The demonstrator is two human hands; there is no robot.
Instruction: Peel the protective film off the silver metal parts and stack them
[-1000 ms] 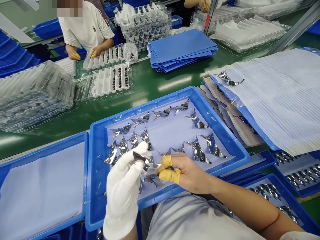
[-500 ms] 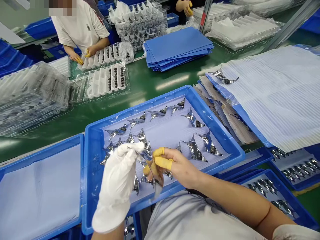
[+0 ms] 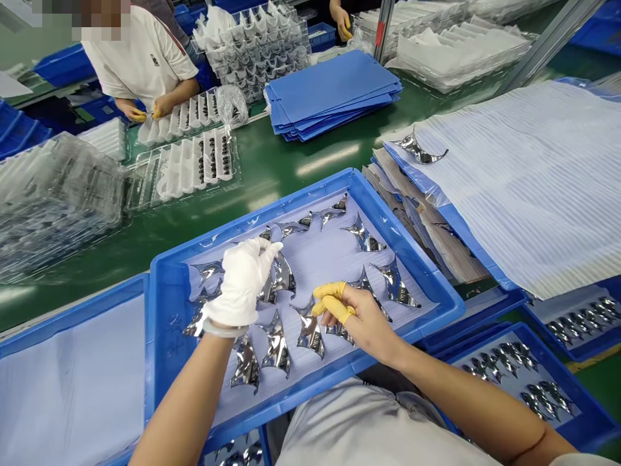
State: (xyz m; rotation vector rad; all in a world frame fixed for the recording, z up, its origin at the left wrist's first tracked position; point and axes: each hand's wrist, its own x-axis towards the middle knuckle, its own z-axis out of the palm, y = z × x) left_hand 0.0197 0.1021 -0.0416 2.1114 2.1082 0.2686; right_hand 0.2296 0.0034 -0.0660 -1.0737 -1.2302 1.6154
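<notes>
My left hand [image 3: 245, 281], in a white glove, is over the left part of a blue tray [image 3: 162, 349]. Its thumb and fingers pinch the upper end of a curved, pointed chrome part [image 3: 284, 273], low among the other parts. My right hand [image 3: 352, 314] has yellow finger covers and hovers above the tray's front half. Its fingers are curled together, with nothing visible between them. Just below its fingertips lies another chrome part [image 3: 309, 331]. More shiny pieces, such as a chrome piece [image 3: 276, 343], lie in rows on the tray's white liner.
A lined blue tray [image 3: 72, 375] stands at left. At right, a single chrome part [image 3: 417, 147] rests on white foam sheeting [image 3: 514, 181]. Filled trays [image 3: 528, 369] sit lower right. Blue sheets [image 3: 334, 87] are stacked behind. Across the bench, a co-worker [image 3: 140, 55] handles packing trays.
My left hand has moved forward with the chrome part, from in front of my right hand to the tray's left rows. My right hand has let go of that part and moved slightly right.
</notes>
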